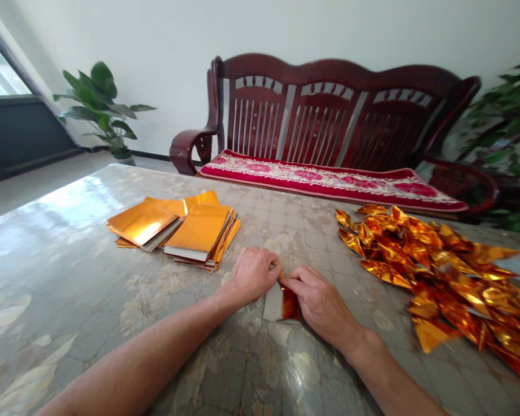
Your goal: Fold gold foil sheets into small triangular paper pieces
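Note:
A sheet of gold foil paper (274,305) lies on the table between my hands, its pale back up and one side folded over to show shiny orange-gold. My left hand (256,270) has its fingers curled at the far end of the sheet. From the right, my right hand (319,300) pinches the folded edge close to the left fingertips. Part of the sheet is hidden under both hands. Left of them sit stacks of flat gold foil paper (199,228). Over on the right is a heap of folded gold foil pieces (433,260).
The table (156,346) has a glossy, flower-patterned cover. Behind it stands a dark red wooden bench (329,110) with a red floral seat cushion (320,180). A potted plant (99,110) stands at the back left, and leafy greenery (509,133) at the right edge.

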The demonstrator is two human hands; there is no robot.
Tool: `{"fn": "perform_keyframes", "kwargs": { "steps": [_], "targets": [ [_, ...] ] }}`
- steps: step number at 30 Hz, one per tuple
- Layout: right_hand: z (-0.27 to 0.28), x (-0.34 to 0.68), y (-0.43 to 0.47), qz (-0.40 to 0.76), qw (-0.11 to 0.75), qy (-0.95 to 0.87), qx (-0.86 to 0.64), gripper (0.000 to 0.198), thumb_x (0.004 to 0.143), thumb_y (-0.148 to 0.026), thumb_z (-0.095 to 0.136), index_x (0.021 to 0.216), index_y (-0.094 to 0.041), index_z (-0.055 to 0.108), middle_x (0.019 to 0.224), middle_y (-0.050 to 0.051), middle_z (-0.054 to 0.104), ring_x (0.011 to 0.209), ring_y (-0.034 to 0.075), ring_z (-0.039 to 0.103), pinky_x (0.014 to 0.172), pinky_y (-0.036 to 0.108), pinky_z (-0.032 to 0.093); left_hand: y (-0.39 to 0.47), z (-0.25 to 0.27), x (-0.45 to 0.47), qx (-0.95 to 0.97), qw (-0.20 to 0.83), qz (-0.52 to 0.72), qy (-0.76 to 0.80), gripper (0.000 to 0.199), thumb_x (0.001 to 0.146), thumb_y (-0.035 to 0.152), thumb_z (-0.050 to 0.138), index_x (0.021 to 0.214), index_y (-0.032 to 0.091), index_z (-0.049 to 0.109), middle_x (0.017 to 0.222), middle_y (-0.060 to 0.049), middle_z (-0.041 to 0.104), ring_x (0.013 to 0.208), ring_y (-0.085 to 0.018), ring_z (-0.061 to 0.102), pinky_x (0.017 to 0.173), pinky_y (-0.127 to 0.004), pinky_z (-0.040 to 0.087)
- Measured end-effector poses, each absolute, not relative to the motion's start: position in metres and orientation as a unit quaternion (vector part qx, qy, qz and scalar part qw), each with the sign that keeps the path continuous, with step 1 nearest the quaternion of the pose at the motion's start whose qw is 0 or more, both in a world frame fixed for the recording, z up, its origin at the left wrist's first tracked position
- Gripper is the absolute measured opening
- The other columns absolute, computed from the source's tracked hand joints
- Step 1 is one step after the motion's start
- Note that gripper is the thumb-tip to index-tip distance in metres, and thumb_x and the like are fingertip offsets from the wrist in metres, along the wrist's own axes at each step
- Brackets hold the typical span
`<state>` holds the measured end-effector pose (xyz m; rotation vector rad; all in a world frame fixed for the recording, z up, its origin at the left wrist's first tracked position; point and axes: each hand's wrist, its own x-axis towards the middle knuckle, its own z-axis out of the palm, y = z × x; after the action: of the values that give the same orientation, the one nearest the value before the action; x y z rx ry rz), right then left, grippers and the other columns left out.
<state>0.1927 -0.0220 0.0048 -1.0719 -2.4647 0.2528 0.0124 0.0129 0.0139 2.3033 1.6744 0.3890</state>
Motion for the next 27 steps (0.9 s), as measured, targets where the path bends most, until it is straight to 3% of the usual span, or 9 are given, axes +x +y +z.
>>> {"fn": "perform_keyframes", "kwargs": {
  "steps": [8, 13, 16, 19, 23, 27],
  "targets": [
    [0.004, 0.187, -0.023, 0.018, 0.198, -0.895, -0.398, 0.025, 0.092, -0.009, 0.046, 0.093, -0.020, 0.069, 0.082, 0.005, 0.057, 0.081, 0.019, 0.053, 0.073, 0.031, 0.045, 0.016, 0.007, 0.011, 0.790, 0.128, 0.169, 0.575, 0.025, 0.088, 0.037, 0.054, 0.078, 0.022, 0.071, 0.081, -0.004, 0.071, 0.084, -0.021, 0.060, 0.078, -0.032, 0.039],
    [0.004, 0.192, -0.025, 0.006, 0.187, -0.882, -0.432, 0.027, 0.089, -0.006, 0.048, 0.099, -0.021, 0.068, 0.080, 0.004, 0.054, 0.080, 0.018, 0.053, 0.073, 0.029, 0.044, 0.014, 0.006, 0.007, 0.753, 0.153, 0.303, 0.563, 0.018, 0.089, 0.030, 0.054, 0.079, 0.019, 0.064, 0.084, -0.002, 0.066, 0.084, -0.017, 0.058, 0.078, -0.027, 0.042],
    [0.005, 0.197, -0.025, 0.008, 0.188, -0.875, -0.445, 0.026, 0.088, -0.006, 0.048, 0.099, -0.021, 0.067, 0.083, 0.004, 0.055, 0.081, 0.018, 0.053, 0.074, 0.029, 0.044, 0.008, 0.014, 0.001, 0.780, 0.204, 0.347, 0.480, 0.013, 0.088, 0.021, 0.052, 0.081, 0.019, 0.063, 0.086, -0.001, 0.066, 0.087, -0.015, 0.058, 0.082, -0.025, 0.044],
    [0.006, 0.199, -0.024, 0.012, 0.190, -0.874, -0.448, 0.022, 0.089, -0.008, 0.048, 0.093, -0.020, 0.066, 0.082, 0.004, 0.056, 0.082, 0.018, 0.053, 0.074, 0.029, 0.044, 0.001, 0.028, -0.010, 0.850, 0.245, 0.270, 0.380, 0.029, 0.075, 0.006, 0.051, 0.095, 0.021, 0.064, 0.096, 0.000, 0.066, 0.096, -0.016, 0.059, 0.089, -0.025, 0.044],
    [0.006, 0.202, -0.022, 0.005, 0.206, -0.875, -0.438, 0.020, 0.091, -0.012, 0.049, 0.095, -0.021, 0.067, 0.080, 0.004, 0.056, 0.081, 0.017, 0.053, 0.073, 0.028, 0.043, -0.003, 0.043, -0.023, 0.917, 0.232, 0.135, 0.295, 0.053, 0.064, 0.000, 0.053, 0.110, 0.025, 0.062, 0.107, -0.001, 0.065, 0.106, -0.018, 0.056, 0.098, -0.027, 0.040],
    [0.004, 0.203, -0.021, -0.008, 0.214, -0.874, -0.436, 0.021, 0.094, -0.014, 0.049, 0.098, -0.022, 0.068, 0.079, 0.004, 0.056, 0.079, 0.017, 0.054, 0.073, 0.028, 0.043, -0.001, 0.036, -0.027, 0.910, 0.249, 0.122, 0.307, 0.029, 0.075, 0.009, 0.062, 0.098, 0.025, 0.067, 0.102, 0.000, 0.067, 0.103, -0.018, 0.058, 0.096, -0.027, 0.040]
  ]
}}
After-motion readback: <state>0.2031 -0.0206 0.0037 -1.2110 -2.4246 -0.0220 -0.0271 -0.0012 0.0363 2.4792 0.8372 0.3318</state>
